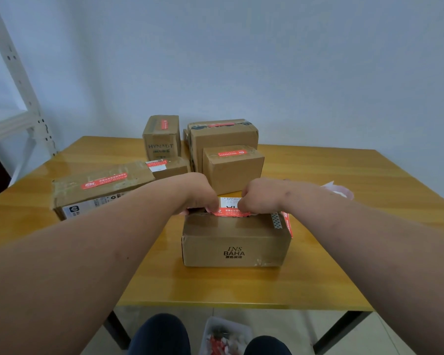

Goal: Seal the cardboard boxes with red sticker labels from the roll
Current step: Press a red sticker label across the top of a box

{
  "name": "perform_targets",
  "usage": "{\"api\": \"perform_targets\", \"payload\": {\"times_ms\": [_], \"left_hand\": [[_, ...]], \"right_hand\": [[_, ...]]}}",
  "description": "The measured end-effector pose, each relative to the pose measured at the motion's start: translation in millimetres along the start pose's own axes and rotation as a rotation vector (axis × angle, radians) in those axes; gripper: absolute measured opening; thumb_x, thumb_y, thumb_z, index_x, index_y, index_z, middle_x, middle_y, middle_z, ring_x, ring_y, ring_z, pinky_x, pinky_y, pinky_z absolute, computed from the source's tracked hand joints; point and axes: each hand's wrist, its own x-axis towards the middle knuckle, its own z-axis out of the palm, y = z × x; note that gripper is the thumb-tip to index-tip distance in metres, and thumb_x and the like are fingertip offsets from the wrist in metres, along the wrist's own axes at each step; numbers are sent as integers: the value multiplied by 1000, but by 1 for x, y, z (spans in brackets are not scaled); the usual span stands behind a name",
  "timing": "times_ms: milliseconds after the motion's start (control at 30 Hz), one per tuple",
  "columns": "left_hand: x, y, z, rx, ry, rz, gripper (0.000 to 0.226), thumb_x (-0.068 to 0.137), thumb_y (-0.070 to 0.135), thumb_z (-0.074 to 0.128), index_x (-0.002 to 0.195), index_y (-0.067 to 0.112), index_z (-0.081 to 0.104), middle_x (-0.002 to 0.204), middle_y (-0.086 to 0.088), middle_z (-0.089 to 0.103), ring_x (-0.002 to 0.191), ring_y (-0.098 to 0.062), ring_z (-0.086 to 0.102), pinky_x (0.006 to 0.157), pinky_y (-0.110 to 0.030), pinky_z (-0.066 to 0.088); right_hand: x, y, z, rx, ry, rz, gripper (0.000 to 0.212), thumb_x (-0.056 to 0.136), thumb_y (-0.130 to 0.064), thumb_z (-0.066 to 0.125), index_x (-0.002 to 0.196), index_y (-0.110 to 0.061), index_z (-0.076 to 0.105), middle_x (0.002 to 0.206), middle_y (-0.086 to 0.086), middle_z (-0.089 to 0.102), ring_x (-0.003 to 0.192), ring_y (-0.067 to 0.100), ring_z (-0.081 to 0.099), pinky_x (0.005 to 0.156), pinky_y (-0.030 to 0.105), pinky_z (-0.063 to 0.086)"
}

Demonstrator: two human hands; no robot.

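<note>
Tabletop box (235, 239): hands (200, 198) pinch its sticker (230, 211).

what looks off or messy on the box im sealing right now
On the INS BAHA box, an earlier red sticker hangs over the right top corner, askew. Both hands, left hand and right hand, pinch a new red label at the top.

From my feed this looks like a small packing or storeroom corner. I see a glossy yellow wooden table with black metal legs (241, 285) carrying several brown cardboard shipping boxes with red seal stickers (162, 135), a white perforated steel storage rack (23, 88) at the left, a bare pale blue-grey wall (267, 60) and a tiled floor.
</note>
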Motion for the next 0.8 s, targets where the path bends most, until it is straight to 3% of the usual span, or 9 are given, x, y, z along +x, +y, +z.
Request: {"api": "perform_targets", "payload": {"times_ms": [200, 300, 433, 633, 800], "left_hand": [[-1, 0, 1, -3, -15, 15, 19, 84, 18, 72, 96, 11, 59, 90, -8, 60, 80, -19, 57, 59, -24, 47], [0, -1, 1, 2, -15, 18, 20, 84, 18, 72, 98, 11, 60, 91, -8, 60, 82, -19, 58, 61, -25, 48], [-1, -2, 1, 8, -8, 25, 15, 84, 19, 71, 90, 12, 59, 89, -7, 60, 77, -17, 57, 58, -23, 46], [-2, -3, 2, 49, 9, 36, 16, 85, 22, 71, 87, 14, 58, 84, -5, 58, 72, -15, 55, 51, -21, 41], [0, -3, 2, 89, 18, 43, 17, 85, 23, 71, 85, 12, 58, 85, -6, 58, 73, -16, 56, 53, -22, 44]], "right_hand": [[-1, -2, -1, -14, -24, -18, 20, 92, -32, 50, 77, -18, 54, 79, -1, 54, 83, 20, 52, 64, 27, 35], [0, -2, -1, -18, -34, -18, 23, 92, -31, 50, 73, -19, 50, 77, -1, 52, 83, 20, 51, 68, 29, 37], [-1, -1, -2, -9, -39, -30, 19, 92, -27, 52, 77, -16, 53, 77, 1, 51, 69, 15, 47, 56, 27, 34], [0, 1, -1, 27, -59, -49, 17, 93, -29, 53, 93, -14, 62, 91, 4, 60, 81, 18, 53, 60, 25, 37], [2, 3, 0, 34, -40, -33, 18, 91, -33, 57, 85, -15, 59, 87, 2, 58, 80, 17, 53, 63, 26, 39]]}}
